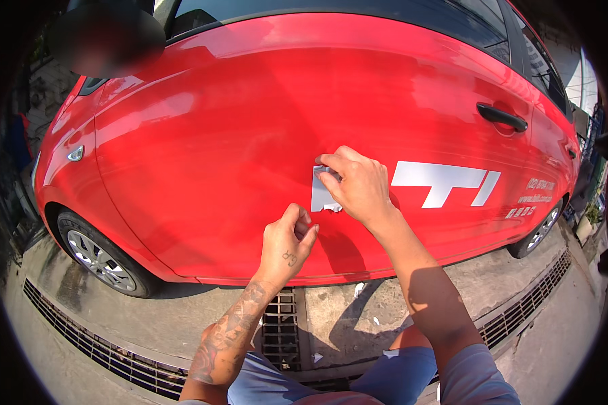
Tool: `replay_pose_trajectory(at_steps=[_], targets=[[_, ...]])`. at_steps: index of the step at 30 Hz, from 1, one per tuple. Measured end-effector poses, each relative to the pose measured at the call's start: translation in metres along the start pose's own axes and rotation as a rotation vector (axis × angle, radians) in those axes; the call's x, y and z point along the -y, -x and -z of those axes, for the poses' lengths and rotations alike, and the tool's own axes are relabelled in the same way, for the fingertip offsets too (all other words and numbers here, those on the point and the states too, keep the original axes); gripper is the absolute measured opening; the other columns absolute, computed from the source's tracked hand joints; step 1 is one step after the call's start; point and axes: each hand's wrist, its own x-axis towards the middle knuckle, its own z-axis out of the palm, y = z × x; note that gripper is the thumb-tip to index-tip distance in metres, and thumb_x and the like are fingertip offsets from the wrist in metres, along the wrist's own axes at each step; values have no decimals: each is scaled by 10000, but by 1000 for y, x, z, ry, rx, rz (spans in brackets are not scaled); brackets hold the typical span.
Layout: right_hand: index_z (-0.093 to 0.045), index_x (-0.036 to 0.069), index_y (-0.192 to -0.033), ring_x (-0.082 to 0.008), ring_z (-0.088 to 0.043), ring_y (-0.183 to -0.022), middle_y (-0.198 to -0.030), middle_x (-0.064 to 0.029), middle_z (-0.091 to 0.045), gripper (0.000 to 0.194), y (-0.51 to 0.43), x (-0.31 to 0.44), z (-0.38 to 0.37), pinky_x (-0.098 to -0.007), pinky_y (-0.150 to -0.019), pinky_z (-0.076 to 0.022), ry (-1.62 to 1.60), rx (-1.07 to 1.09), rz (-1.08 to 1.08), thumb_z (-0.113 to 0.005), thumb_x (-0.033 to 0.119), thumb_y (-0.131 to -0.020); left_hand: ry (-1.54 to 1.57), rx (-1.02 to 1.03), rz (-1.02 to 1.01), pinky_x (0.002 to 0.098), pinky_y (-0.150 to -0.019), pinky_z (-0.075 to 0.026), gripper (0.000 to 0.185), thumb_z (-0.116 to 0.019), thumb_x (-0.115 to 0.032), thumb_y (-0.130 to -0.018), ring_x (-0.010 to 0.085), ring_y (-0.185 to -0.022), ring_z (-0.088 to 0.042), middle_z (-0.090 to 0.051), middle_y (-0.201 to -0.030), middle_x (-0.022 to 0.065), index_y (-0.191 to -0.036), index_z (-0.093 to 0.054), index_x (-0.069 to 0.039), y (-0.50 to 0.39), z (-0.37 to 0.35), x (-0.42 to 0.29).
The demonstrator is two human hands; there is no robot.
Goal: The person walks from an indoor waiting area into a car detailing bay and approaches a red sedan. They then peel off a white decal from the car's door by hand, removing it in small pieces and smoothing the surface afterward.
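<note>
A red car door [223,131] fills the middle of the head view. My right hand [357,182] is at a white vinyl letter [321,195] stuck on it, thumb and index finger by its upper left corner. The letter's lower edge is ragged and curls outward, and its right side is hidden behind the hand. Whether the fingertips pinch the vinyl is unclear. Lower and to the left, my left hand [286,243] hovers in front of the door, fingers curled and thumb apart, with nothing visible in it. Other white letters [443,182] lie flat to the right.
Smaller white writing [534,197] runs towards the rear wheel [542,233]. A black door handle [501,117] juts out above. Below the car, drain grates [278,329] cross the concrete floor [344,314]. White scraps [358,289] lie there. The front wheel [101,255] stands at left.
</note>
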Motion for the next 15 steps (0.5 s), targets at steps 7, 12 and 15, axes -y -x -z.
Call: replay_pose_trajectory(at_steps=[7,12,15], targets=[[-680,96,-926,-270,-687,-695,-782,-50,-631,90,-10,-14,-2,-402,-591,-537,172,96,195,-671,179,-892,-487,-282,-418,380,-675,-427,166,-741,-186,-871,211,-728,-557,-569,-715,9,-1025,-723,-127,-50,15,-3],[-589,72,-892,-239,-673,-676,-758,-64,-589,57,-7,-17,-11,-377,-570,-505,284,10,342,-608,125,-900,-631,-354,-612,376,-751,-388,233,-778,-179,-832,205,-810,-553,-599,-828,-7,-1058,-731,-150,-77,11,5],[-582,67,-913,-227,-640,-667,-755,-59,-568,73,-6,-24,-13,-374,-563,-464,316,25,411,-605,136,-910,-586,-332,-594,372,-748,-382,258,-797,-181,-812,201,-812,-550,-603,-842,-9,-1061,-734,-154,-75,7,9]])
